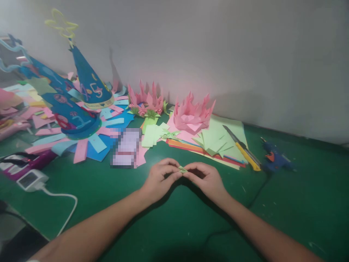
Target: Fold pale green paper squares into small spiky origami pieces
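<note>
Between my fingertips is a small folded piece of light green paper (183, 169), held just above the green tabletop (174, 218). My left hand (161, 179) pinches its left side with thumb and fingers. From the right, my right hand (207, 179) pinches the other side, so the two hands nearly meet. Most of the paper is hidden by the fingertips. Beyond my hands lie light green paper sheets (215, 141) on a stack of coloured paper. A pink folded-paper crown (193, 115) stands behind them, and a second pink crown (145, 100) with green leaves is to its left.
A yellow utility knife (247, 155) with its blade out lies right of the stack. Beside it is a blue glue gun (276, 156) with a cord. Blue cone hats (88, 78), paper strips, a blurred phone (127, 147) and a white plug (32, 180) with cable fill the left.
</note>
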`<action>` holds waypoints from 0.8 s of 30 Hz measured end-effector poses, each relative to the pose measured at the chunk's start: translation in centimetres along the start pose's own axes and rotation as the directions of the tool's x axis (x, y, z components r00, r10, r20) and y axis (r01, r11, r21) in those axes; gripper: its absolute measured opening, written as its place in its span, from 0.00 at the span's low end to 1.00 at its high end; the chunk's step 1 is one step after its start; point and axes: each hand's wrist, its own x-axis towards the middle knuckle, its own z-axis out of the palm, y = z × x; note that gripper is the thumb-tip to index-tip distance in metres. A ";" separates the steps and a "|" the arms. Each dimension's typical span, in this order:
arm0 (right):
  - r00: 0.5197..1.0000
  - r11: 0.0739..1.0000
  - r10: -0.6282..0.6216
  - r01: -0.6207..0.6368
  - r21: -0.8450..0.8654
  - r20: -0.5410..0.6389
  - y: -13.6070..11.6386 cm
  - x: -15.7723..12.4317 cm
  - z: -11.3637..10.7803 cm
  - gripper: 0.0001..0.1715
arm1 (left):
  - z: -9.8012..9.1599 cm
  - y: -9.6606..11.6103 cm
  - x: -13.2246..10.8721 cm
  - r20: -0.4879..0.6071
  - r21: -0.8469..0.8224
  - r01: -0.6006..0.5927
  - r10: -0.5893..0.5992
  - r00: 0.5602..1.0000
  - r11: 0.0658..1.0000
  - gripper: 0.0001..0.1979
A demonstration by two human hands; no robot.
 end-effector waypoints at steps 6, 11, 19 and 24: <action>1.000 1.000 0.021 -0.021 0.015 0.021 0.0 0.0 0.0 0.09 | 0.1 0.3 -0.1 0.038 0.085 -0.031 0.028 0.999 0.996 0.09; 0.998 0.998 0.047 -0.048 0.040 0.034 0.0 0.0 0.0 0.11 | 0.6 -0.2 -0.1 -0.042 -0.104 0.163 -0.169 0.985 0.981 0.11; 0.988 0.999 0.030 -0.036 0.036 0.151 -0.5 0.1 0.0 0.10 | 0.6 0.1 -0.1 -0.002 -0.076 0.191 -0.192 0.981 0.979 0.04; 0.995 0.998 -0.039 0.034 0.053 0.092 -0.7 0.2 -0.4 0.11 | 0.7 0.3 -0.3 0.054 -0.153 0.200 -0.194 0.980 0.968 0.08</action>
